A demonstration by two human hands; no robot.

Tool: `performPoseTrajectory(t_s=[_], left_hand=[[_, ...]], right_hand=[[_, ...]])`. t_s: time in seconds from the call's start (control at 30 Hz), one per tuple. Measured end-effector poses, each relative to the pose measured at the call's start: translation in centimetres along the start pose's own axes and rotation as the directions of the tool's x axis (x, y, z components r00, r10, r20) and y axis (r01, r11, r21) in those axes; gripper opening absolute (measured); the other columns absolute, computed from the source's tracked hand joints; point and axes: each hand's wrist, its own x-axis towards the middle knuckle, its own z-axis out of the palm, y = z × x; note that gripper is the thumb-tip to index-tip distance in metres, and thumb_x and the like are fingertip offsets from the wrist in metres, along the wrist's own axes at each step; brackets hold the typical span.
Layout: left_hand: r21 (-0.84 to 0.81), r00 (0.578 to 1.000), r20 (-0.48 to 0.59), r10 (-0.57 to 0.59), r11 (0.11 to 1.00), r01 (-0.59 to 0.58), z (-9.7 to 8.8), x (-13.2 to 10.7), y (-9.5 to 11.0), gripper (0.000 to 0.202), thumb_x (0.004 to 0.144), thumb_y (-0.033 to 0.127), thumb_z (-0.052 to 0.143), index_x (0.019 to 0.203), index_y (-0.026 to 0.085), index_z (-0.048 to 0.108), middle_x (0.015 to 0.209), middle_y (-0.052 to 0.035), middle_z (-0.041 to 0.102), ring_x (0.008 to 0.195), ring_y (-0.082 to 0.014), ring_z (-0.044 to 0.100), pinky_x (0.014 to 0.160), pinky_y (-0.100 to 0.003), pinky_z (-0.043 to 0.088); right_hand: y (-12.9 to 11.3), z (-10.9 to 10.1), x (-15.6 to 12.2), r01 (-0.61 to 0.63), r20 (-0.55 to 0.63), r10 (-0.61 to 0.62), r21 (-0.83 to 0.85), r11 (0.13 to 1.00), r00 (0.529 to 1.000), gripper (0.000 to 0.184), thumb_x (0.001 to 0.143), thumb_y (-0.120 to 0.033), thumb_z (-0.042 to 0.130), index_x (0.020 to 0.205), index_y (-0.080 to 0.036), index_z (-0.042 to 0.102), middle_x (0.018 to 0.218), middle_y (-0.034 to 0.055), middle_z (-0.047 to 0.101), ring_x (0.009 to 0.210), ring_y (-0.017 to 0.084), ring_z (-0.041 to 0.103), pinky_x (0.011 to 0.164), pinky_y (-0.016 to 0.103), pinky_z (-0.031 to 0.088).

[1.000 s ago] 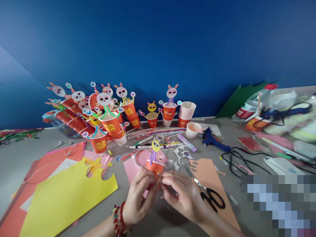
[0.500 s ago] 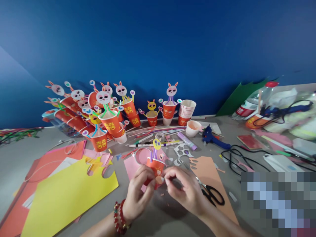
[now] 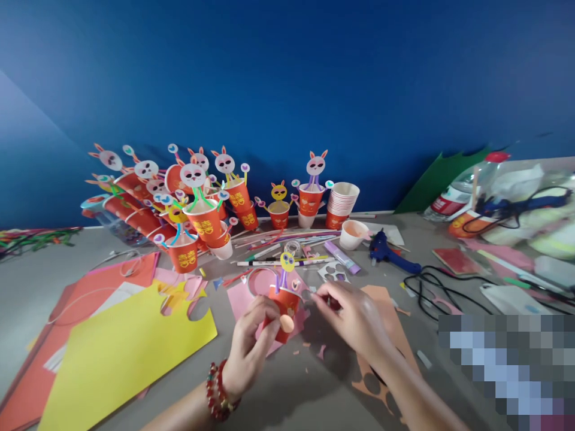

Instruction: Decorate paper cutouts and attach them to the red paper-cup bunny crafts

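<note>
My left hand [image 3: 254, 335] is closed, thumb and finger pinching the edge of a small peach paper disc [image 3: 287, 324]. Right behind the disc stands a red paper cup [image 3: 281, 299], partly hidden by my fingers. A yellow cat-like paper face [image 3: 287, 260] rises from that cup on purple pipe cleaners [image 3: 283, 279]. To the right of the cup, my right hand [image 3: 353, 314] is pinched; a tiny pale bit seems to show at its fingertips, too small to name. Under my right forearm lies peach paper [image 3: 381, 311] with cut-out holes.
Decorated red cups [image 3: 204, 224] crowd the back left, beside a cup stack [image 3: 341, 206]. Yellow sheets [image 3: 135, 353] lie left. A blue glue gun [image 3: 389, 254] with black cable and a bottle [image 3: 453, 191] are on the right. Pens and a glue stick [image 3: 342, 257] lie behind the cup.
My right hand has moved away from the disc, up and to the right. My left hand keeps the disc in front of the cup. The scissors are now mostly covered by my right forearm.
</note>
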Motion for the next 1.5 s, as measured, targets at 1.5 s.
performPoseTrajectory(t_s=[1.5], left_hand=[[0.126,0.996,0.087,0.034,0.991,-0.045,0.0,0.2,0.0,0.012,0.091,0.01,0.047,0.087,0.02,0.054,0.089,-0.0047,0.057,0.087,-0.0203,0.052,0.079,-0.034,0.042]], right_hand=[[-2.8,1.8,-1.1,-0.612,0.565,0.235,0.735,0.292,0.791,0.03,0.084,-0.045,0.072,0.092,-0.019,0.059,0.078,-0.0017,0.056,0.064,0.011,0.051,0.054,0.021,0.043]])
